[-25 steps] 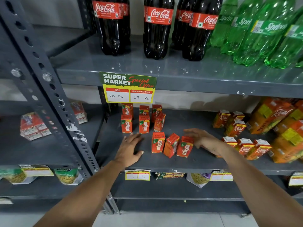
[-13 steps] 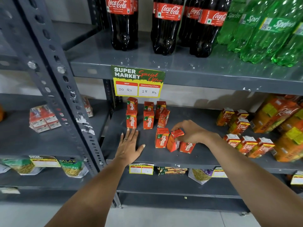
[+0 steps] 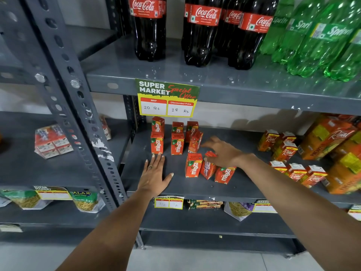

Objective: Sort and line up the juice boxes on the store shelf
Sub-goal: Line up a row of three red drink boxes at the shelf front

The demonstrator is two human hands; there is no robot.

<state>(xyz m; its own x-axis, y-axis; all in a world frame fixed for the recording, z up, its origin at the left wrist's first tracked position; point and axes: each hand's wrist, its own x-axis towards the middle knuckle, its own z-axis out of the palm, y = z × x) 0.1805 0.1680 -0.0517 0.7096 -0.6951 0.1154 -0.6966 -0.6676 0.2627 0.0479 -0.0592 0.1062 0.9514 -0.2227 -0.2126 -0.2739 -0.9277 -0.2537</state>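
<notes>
While the left hand lay flat and empty on the shelf near its front edge, fingers spread and tips almost at the foremost left Maaza box, the right hand reached over the loose front cluster. Its grip was partly curled around the top of a tilted juice box; whether it had clamped on the carton or merely touched it could not be told. Toward the back-left corner of the shelf, under the price tag, stood the upright Maaza boxes in short files, with one leaning box at the right of the group. Nearer the front edge sat the front three: an upright box, the tilted one, and a slanted box, touching or nearly so. Real juice cartons stood well apart toward the right end.

Judged step: straightening the front cluster. The next move would call for standing the tilted carton upright, label forward, and aligning it with the files behind without toppling its neighbours.
</notes>
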